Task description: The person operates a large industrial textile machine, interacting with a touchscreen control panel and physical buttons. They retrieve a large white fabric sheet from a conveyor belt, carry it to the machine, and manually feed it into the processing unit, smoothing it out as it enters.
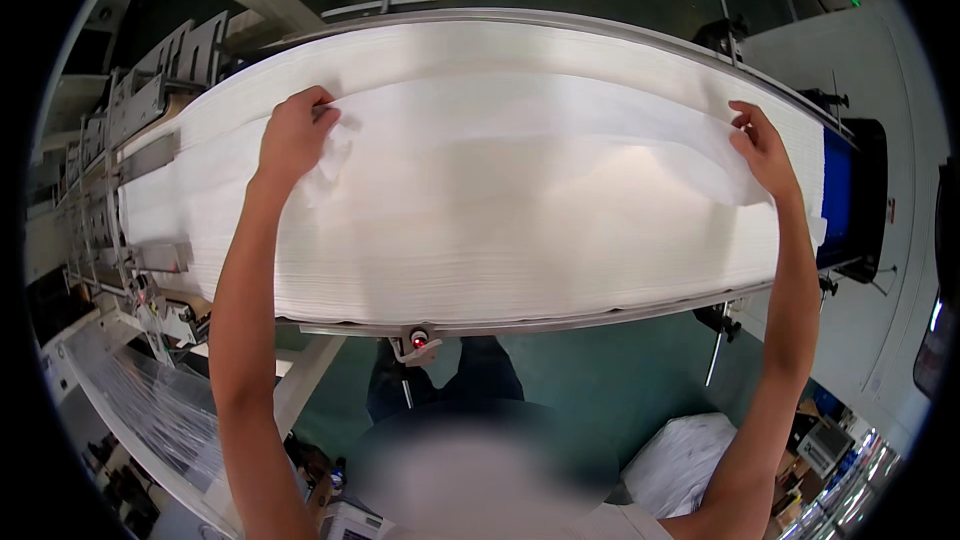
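Observation:
A thin white sheet [520, 105] of tissue-like material stretches between my two hands. My left hand [296, 130] pinches its left end, which hangs crumpled beneath the fingers. At the other end my right hand [762, 147] has its thumb and fingers closed on the sheet, and the edge droops in a curve below. Both hands are over a long, thick stack of white layered sheets [500, 270], whose many edges show along the near side. The stack rests on a conveyor-like bed with a metal edge rail [560, 320].
Metal guides and brackets [150, 100] crowd the left end. A blue belt [838, 180] leads into a dark opening in a white machine cabinet [900, 230] on the right. A red-lit button [419, 339] is on the near rail. A white plastic bag [680, 460] lies low right.

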Demonstrator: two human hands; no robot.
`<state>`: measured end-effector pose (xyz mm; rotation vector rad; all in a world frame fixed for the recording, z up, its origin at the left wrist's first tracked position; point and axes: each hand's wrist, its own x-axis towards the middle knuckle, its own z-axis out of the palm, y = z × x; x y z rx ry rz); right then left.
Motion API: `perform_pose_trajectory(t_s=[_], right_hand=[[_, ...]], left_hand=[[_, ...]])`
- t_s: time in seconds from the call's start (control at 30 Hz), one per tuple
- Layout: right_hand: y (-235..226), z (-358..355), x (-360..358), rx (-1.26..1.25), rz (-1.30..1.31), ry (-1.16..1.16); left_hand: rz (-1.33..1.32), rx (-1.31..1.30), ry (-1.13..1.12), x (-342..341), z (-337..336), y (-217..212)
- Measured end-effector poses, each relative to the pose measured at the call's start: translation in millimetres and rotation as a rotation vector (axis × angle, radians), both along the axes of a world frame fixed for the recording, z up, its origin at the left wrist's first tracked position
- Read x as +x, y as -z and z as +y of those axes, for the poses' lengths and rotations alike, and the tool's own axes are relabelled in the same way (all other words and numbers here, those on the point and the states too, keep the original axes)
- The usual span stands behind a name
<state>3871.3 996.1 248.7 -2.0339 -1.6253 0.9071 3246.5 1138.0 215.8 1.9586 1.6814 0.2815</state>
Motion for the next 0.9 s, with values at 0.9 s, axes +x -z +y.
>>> perform_pose_trajectory(t_s=[0.9], right_hand=[[20.6,-151.9,-19.5,0.204,-0.651,-0.463]], left_hand=[[0.295,0.386,0.457,-49.2,-122.1,-14.5]])
